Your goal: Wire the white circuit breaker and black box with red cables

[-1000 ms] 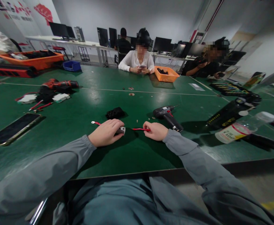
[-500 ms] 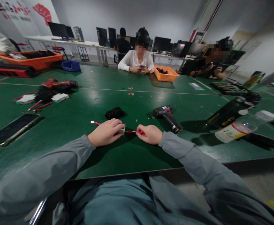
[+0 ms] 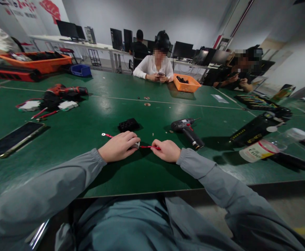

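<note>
My left hand [image 3: 119, 145], at the centre of the frame, was closed palm-down over a small white block [image 3: 137, 144], of which only the right end showed beyond my fingers. A red lead [image 3: 107, 135] with a metal ring terminal projected from the far side of that hand, toward the left. My right hand [image 3: 166, 150], just right of centre, pinched a red wire [image 3: 147, 146] narrowly between thumb and curled forefinger. The wire pointed left, its tip at the block's exposed end; whether it had entered, I could not tell. Immediately above my left hand in the frame lay a black part [image 3: 128, 124]; a dark cordless drill [image 3: 187, 130] lay to the upper right of my right hand. Farther out on the green table [image 3: 142, 177], a phone [image 3: 15, 139] lay at middle left, and a clear bottle [image 3: 258, 150] at middle right.
</note>
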The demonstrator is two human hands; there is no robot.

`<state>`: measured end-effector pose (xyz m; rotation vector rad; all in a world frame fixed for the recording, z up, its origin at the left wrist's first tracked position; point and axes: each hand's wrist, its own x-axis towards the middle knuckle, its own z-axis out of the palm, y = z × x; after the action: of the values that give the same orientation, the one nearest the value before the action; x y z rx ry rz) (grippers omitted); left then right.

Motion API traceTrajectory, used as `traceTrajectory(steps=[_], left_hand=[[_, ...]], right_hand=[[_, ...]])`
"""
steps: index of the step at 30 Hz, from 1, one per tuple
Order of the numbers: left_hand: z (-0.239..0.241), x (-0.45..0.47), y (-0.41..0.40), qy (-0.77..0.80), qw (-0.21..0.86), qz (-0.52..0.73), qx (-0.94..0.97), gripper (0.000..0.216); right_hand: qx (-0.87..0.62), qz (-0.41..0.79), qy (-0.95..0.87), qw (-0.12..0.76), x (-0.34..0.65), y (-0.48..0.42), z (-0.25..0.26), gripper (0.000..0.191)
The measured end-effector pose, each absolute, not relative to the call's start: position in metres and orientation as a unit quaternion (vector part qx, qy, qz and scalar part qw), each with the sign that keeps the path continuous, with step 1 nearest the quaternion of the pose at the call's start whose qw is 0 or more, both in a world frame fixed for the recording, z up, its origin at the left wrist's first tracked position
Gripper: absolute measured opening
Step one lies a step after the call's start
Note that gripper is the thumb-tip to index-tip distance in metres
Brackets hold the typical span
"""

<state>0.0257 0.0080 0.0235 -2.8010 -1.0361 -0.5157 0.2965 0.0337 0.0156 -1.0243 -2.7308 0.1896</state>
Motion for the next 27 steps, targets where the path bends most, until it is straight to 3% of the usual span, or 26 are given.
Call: traceTrajectory(steps=[27], left_hand=[[0.024,0.031,0.006,-0.357,0.069,-0.162,-0.917,0.027]], right_hand=[[-0.371,-0.027,-0.928,0.009,0.284,0.024,0.021,0.033]])
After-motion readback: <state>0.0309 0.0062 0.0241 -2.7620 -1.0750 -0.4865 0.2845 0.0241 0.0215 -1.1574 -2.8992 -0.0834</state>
